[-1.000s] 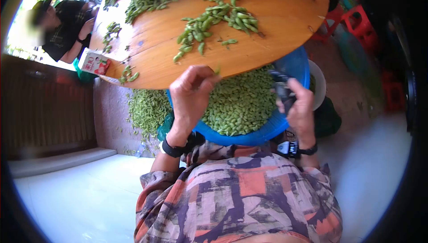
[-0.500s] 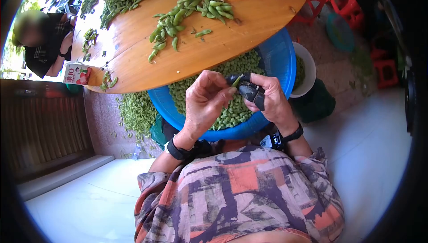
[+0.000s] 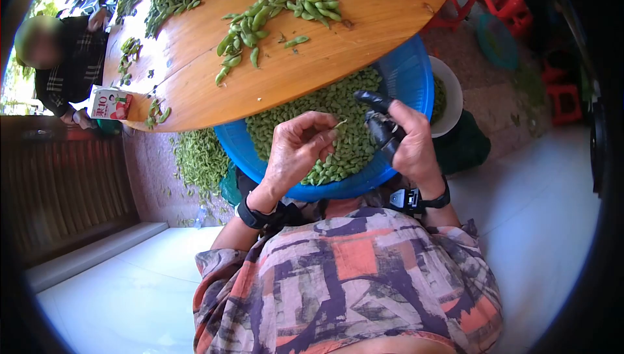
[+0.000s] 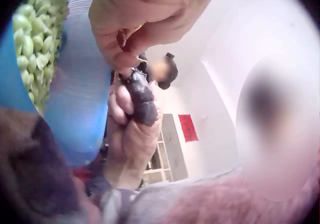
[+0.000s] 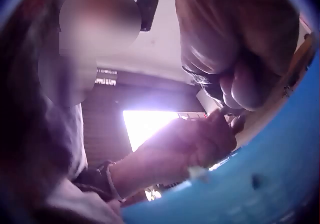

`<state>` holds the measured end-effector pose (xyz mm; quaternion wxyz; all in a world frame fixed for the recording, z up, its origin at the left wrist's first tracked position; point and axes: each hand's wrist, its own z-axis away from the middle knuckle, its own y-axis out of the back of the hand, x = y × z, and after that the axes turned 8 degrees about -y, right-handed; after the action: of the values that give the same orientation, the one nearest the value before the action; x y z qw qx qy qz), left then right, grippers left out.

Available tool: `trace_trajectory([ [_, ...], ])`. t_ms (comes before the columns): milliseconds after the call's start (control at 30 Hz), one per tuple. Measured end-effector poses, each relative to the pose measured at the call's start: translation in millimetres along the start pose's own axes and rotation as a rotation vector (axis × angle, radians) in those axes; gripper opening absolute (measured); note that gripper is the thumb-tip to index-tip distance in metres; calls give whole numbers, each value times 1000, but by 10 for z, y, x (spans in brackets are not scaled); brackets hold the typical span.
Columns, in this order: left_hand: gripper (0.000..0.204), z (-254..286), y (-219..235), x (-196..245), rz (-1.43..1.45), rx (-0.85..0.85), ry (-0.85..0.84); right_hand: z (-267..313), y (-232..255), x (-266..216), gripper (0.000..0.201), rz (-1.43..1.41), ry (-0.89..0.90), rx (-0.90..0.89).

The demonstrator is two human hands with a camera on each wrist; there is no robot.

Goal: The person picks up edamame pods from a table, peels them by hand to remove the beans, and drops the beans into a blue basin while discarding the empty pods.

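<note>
Over the blue basin, my left hand pinches a thin pale-green piece of soybean pod between thumb and forefinger. To its right is my right hand, its thumb and forefinger wrapped in black coverings and spread apart, with nothing plain to see between them. In the left wrist view the other fingers of the right hand are bent in. Shelled green soybeans fill the basin below both hands. Unshelled pods lie on the wooden table ahead.
The table's edge overhangs the far part of the basin. A red-and-white carton stands at its left edge. Pods are heaped on the floor to the left. A white bucket and red stools are at right. Another person sits across.
My hands came together at a green pod half a second ago and have since drawn apart. The right thumb and forefinger have spread; the left keeps a thin piece. The person across shifted their arms.
</note>
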<state>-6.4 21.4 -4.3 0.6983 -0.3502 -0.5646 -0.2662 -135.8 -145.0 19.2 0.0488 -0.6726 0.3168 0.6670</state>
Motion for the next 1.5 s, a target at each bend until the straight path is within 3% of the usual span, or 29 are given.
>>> trace_trajectory([
  [33,13,-6,33,-7,-2,1,1,10,27,11,37,-18,-102,-12],
  [100,15,-38,105,-37,-530,-61,-248,11,-46,52,36,-55,-89,-7],
  [133,15,-43,94,-31,-528,-60,-247,13,-92,82,34,-92,-76,-1],
  [200,16,-47,47,24,-754,-47,-416,16,-181,111,33,-56,-46,-16],
  [233,16,-41,30,15,-763,-36,-419,-2,-242,138,32,-25,-13,-29],
  [300,19,4,-36,-23,-534,-91,-227,-26,-308,187,32,-76,-7,-85],
  [433,34,61,-106,150,-462,-145,-262,-77,-323,72,26,-68,81,54],
  [500,43,88,-115,269,-417,-155,-331,-5,-205,61,22,-302,-317,-30],
  [533,52,112,-64,320,-509,-83,-304,-5,-168,124,23,-557,-429,-36],
  [600,50,69,189,336,-512,102,-390,-2,-41,109,32,-698,-330,-30],
  [633,39,15,341,371,-639,225,-540,-5,32,138,36,-759,-325,-55],
  [700,14,-104,670,500,-968,483,-630,-13,99,206,38,-772,-326,-63],
  [733,11,-174,816,605,-1037,516,-673,-16,110,221,41,-787,-324,-75],
  [833,16,-270,1086,710,-1273,487,-569,-29,91,153,46,-716,-355,-44],
  [967,11,-332,1197,682,-1263,500,-508,-47,196,216,45,-679,-312,-13],
  [1067,7,-233,1149,664,-1042,654,-346,-6,364,247,41,-539,-236,196],
  [1100,7,-229,1167,624,-1040,651,-346,8,490,308,35,-602,-293,234],
  [1167,6,-183,1268,548,-851,685,-446,13,725,551,23,22,-337,510],
  [1233,6,-147,1111,565,-519,565,-429,-16,909,624,27,883,-46,600],
  [1267,7,-141,1024,556,-459,460,-447,-37,893,612,32,872,-189,633],
  [1367,7,-154,649,536,-168,223,-371,-82,687,313,28,639,-45,652],
  [1400,11,-178,530,493,-44,191,-358,-64,577,191,26,371,-140,551],
  [1433,13,-215,447,442,9,65,-353,-60,493,188,26,281,-150,463],
  [1500,14,-233,186,365,103,6,-297,-65,285,77,20,-40,-302,224],
])
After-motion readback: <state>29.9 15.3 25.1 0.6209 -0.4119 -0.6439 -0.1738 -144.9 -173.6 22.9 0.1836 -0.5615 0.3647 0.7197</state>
